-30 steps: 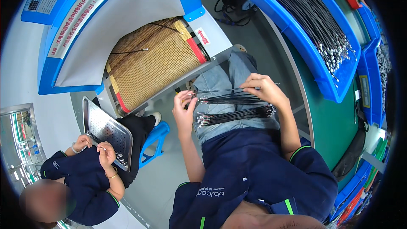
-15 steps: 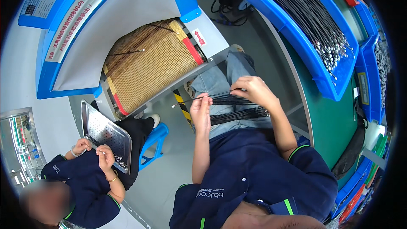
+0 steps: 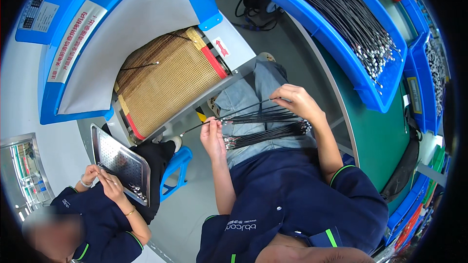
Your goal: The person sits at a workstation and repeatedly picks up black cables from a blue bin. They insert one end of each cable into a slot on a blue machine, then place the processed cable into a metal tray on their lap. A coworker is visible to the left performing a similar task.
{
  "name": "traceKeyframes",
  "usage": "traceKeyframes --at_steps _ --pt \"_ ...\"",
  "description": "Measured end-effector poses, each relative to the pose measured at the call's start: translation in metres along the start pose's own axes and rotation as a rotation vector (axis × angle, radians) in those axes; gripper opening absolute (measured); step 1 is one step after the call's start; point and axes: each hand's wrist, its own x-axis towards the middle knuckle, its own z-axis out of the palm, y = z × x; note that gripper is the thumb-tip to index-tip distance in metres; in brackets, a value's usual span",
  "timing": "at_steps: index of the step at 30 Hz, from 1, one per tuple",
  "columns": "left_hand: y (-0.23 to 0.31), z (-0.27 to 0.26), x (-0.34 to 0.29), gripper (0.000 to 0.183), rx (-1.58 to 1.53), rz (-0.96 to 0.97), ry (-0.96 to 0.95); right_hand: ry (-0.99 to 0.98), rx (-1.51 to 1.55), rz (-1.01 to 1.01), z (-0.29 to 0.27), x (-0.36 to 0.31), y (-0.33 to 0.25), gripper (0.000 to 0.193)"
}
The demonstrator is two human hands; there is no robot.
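Observation:
A thin black cable (image 3: 246, 108) with a pale connector at its left end is stretched between my hands above my lap. My left hand (image 3: 212, 139) pinches it a little way from that end. The fingers of my right hand (image 3: 296, 102) are closed on its other part, at the upper right. Below it, two loose bunches of black cables lie across my thighs: an upper bunch (image 3: 265, 117) and a lower bunch (image 3: 268, 135), with small metal ends showing. My left wrist is just left of the lower bunch.
Ahead on the left stands a blue-and-white machine with a mesh conveyor belt (image 3: 170, 75) carrying a few cables. A blue bin (image 3: 319, 24) full of cables sits on the green table (image 3: 378, 139) at right. At left, a co-worker holds a perforated metal tray (image 3: 122, 156) near a blue stool (image 3: 178, 170).
My left hand has moved left and slightly down, and the gap between my hands has grown, with more cable stretched between them. The co-worker's hands have come closer together.

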Motion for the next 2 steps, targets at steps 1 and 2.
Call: traceKeyframes --at_steps 1,2 --pt "0.0001 -0.0009 0.0002 0.015 -0.007 -0.001 -0.007 0.010 -0.011 -0.034 0.0001 -0.0001 0.0001 0.018" --pt "0.0000 -0.0020 0.0005 0.015 -0.013 -0.002 -0.014 0.020 -0.021 -0.067 0.0001 -0.0002 0.0003 0.018"
